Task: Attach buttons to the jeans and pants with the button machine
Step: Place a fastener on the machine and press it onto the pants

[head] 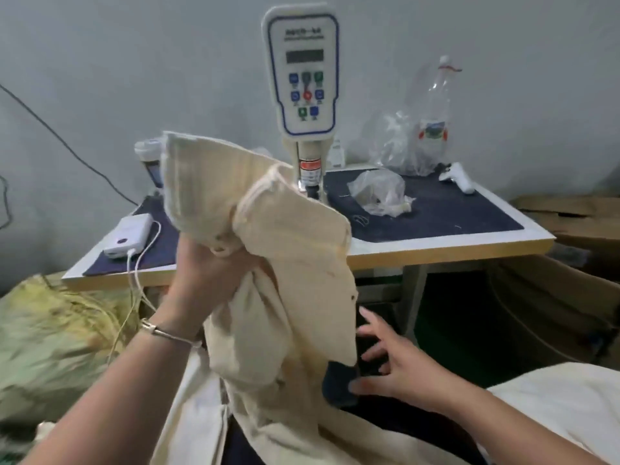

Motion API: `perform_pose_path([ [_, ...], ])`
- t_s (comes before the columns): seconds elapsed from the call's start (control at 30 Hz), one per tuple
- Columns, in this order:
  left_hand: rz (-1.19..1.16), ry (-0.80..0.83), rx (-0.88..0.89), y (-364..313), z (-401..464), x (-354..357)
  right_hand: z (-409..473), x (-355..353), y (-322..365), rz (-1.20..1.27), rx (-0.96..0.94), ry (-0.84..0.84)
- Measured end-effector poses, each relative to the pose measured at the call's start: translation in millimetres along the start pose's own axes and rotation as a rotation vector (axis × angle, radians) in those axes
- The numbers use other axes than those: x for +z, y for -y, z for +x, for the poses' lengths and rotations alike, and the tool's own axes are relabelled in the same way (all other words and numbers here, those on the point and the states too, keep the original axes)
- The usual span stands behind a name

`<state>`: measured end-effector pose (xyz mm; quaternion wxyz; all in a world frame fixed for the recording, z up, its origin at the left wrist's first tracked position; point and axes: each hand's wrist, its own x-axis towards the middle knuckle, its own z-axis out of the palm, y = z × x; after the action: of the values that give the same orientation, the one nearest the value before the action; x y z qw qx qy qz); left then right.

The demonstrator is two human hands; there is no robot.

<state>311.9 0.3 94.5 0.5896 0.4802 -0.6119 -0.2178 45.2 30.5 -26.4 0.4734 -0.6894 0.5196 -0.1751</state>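
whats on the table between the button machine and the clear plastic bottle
In the head view, crumpled clear plastic bags lie between the button machine and the plastic bottle, on the table's dark mat.

Button machine (299, 75) upright at table (453, 245) centre, against the back wall. Left of it on the table: power bank (129, 238), cable hanging over the front edge. Right of it: crumpled plastic bag (380, 193); behind that, bottle (436, 105) at the back edge. Pants (281, 263) held up before the machine by left hand (204, 266), draping down to the lap. Right hand (392, 360) lower right, below table edge, fingers spread just beside the pants' hanging edge.
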Motion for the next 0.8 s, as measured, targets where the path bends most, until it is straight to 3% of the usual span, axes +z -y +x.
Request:
perform_pose_path([
  [0.1, -0.054, 0.31, 0.022, -9, -15, 18, 9, -1, 57, 0.291, -0.287, -0.142],
  [0.17, -0.141, 0.434, -0.081, -9, -18, 22, 16, 0, 92, 0.353, -0.427, -0.23],
  [0.3, -0.284, 0.594, -0.311, -19, -9, -13, 15, -12, 137, 0.529, -0.417, -0.244],
  [0.37, -0.327, 0.645, -0.333, -29, 0, -46, 15, -31, 147, 0.673, -0.362, -0.282],
  [0.43, -0.334, 0.546, -0.35, -36, 9, -78, 19, -54, 150, 0.786, -0.273, -0.297],
  [0.6, -0.219, 0.141, -0.437, -35, 16, -123, 30, -87, 134, 0.988, 0.042, -0.127],
  [0.73, -0.081, 0.141, -0.452, -25, -1, -119, 34, -86, 111, 0.908, 0.133, -0.106],
  [0.8, -0.099, 0.181, -0.412, -21, -10, -112, 35, -82, 105, 0.689, 0.177, -0.229],
])
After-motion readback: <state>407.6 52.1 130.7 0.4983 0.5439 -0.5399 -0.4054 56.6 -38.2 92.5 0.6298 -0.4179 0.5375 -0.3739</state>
